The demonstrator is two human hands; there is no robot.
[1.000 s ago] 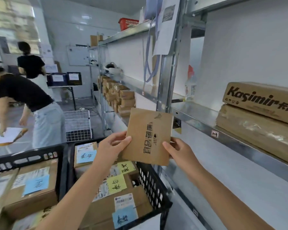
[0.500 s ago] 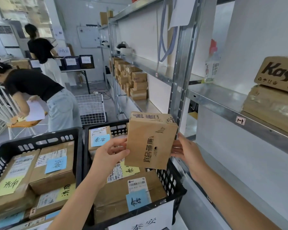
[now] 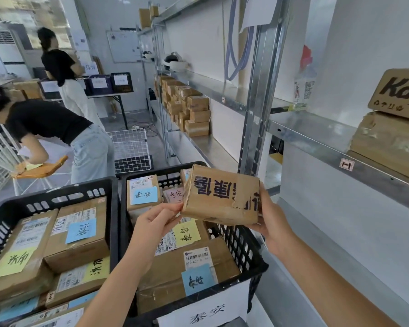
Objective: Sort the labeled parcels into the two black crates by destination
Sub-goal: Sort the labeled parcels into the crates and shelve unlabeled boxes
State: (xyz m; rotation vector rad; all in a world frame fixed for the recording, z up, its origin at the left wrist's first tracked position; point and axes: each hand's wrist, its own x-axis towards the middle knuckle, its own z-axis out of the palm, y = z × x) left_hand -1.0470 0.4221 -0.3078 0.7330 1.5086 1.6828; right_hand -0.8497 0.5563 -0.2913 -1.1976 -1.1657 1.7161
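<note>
I hold a small brown cardboard parcel with dark printed characters over the right black crate. My left hand pinches its lower left corner and my right hand grips its right end. No destination note shows on the face turned to me. The right crate holds several parcels with blue, yellow and pink notes and carries a white sign on its front. The left black crate beside it holds several parcels with blue and yellow notes.
A metal shelf rack runs along the right with large brown boxes on it and stacked small cartons farther back. Two people work at the left, near a white wire basket.
The parcel has been tipped from upright to lying flat and lowered over the right crate. The view has swung downward, showing more of both crates.
</note>
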